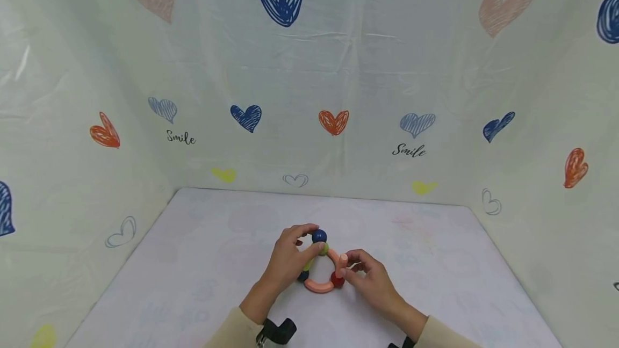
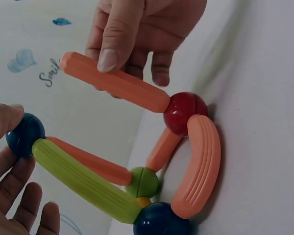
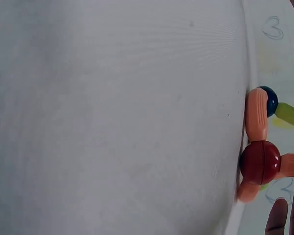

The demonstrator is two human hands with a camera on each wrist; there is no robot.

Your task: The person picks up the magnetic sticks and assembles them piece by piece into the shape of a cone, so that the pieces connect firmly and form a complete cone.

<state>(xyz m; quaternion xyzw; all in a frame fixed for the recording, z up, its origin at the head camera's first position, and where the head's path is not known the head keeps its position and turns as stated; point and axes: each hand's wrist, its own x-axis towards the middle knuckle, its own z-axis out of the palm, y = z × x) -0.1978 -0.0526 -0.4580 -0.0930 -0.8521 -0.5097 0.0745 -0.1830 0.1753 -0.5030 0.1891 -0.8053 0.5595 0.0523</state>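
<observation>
A frame of coloured sticks and balls, apparently magnetic, stands on the table. My left hand [image 1: 285, 259] pinches the raised blue ball [image 2: 27, 134] between thumb and fingers. A curved green stick [image 2: 85, 181] and an orange stick run down from that ball. With thumb and fingers, my right hand [image 1: 374, 282] holds a straight orange stick [image 2: 117, 87], whose lower end meets the red ball [image 2: 183, 112]. At the base, a curved orange stick [image 2: 201, 166] links the red ball to a second blue ball [image 2: 161, 220]. A green ball [image 2: 142, 182] sits behind.
The white table [image 1: 203, 267] surrounds the frame. Behind it and at both sides hangs a white sheet [image 1: 290, 69] printed with hearts and "Smile". A black wrist strap [image 1: 279, 332] shows at the left sleeve.
</observation>
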